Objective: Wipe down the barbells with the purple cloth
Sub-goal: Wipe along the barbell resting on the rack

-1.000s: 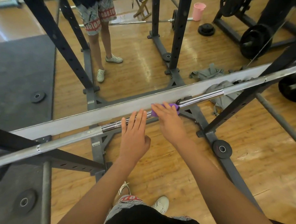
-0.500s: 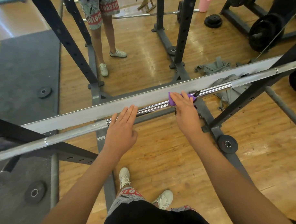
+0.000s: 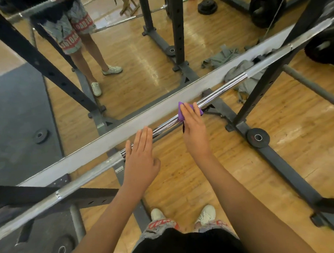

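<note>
Head view, looking down. The barbell runs on a diagonal from lower left to upper right, lying across the black rack frame. Its chrome middle section is bright and its outer lengths are dull grey. A pale grey strip runs parallel to it, close behind. The purple cloth sits on the chrome section, wrapped partly over the bar, about midway along the shiny length. The right hand lies on top of the cloth and presses it to the bar; its fingers are extended and close together across the fabric. The thumb is hidden beneath the hand, so I cannot tell whether it hooks under the bar. The left hand is flat and open, fingers straight and together, thumb out to the side. It holds nothing, and its fingertips rest on the bar near where the chrome meets the dull left length. The two hands are apart, with bare chrome showing between them. Below the bar there is a wood floor, and white shoes show at bottom centre. A small black weight plate lies by the rack's foot rail. A grey garment is heaped on the floor under the bar's right part. A dark rubber mat covers the left side.
</note>
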A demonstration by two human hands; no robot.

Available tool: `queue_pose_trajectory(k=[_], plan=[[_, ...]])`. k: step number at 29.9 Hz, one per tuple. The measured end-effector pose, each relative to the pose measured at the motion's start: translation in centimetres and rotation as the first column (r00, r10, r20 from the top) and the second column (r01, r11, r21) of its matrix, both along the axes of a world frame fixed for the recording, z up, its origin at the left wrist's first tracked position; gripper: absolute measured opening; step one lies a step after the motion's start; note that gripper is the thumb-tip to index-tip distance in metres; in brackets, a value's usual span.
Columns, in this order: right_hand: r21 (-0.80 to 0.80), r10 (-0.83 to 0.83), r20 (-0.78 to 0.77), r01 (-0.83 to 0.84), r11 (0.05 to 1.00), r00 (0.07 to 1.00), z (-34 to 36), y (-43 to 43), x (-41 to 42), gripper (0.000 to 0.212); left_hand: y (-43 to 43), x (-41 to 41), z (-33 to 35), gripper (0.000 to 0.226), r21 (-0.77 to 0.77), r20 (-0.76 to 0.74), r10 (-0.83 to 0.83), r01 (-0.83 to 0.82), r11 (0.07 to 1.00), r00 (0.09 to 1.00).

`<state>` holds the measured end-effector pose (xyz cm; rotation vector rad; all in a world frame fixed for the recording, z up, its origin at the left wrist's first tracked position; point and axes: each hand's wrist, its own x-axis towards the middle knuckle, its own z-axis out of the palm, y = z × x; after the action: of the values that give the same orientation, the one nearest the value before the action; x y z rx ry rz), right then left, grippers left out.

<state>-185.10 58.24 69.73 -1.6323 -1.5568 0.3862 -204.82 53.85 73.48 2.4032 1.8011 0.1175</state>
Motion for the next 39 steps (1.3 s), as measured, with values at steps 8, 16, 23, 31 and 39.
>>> queue_pose_trajectory(k=[8, 16, 23, 31, 39], plan=[[0.015, -0.207, -0.214, 0.215, 0.977, 0.955, 0.9, -1.8, -8.8, 0.063, 0.4, -0.4, -0.6, 0.104, 0.008, -0.048, -0.050, 0.050, 0.999, 0.998], [0.022, -0.269, -0.220, 0.281, 0.960, 0.938, 0.5, -0.1, -5.4, 0.057, 0.6, -1.4, -0.6, 0.102, -0.002, -0.042, -0.148, 0.148, 0.989, 0.988], [0.035, -0.276, -0.234, 0.291, 0.956, 0.932, 0.5, -1.2, -9.7, 0.060, 0.7, -2.3, -0.8, 0.105, 0.011, -0.032, -0.220, 0.221, 0.975, 0.975], [-0.004, -0.315, -0.138, 0.317, 0.948, 0.939, 1.6, 0.4, -5.0, 0.049, 0.9, -3.4, -0.7, 0.098, 0.028, -0.077, -0.311, 0.314, 0.949, 0.947], [-0.026, -0.268, -0.074, 0.267, 0.963, 0.960, 0.6, -1.4, -8.8, 0.055, 0.9, -3.5, -0.6, 0.100, 0.019, -0.050, -0.322, 0.323, 0.946, 0.946]])
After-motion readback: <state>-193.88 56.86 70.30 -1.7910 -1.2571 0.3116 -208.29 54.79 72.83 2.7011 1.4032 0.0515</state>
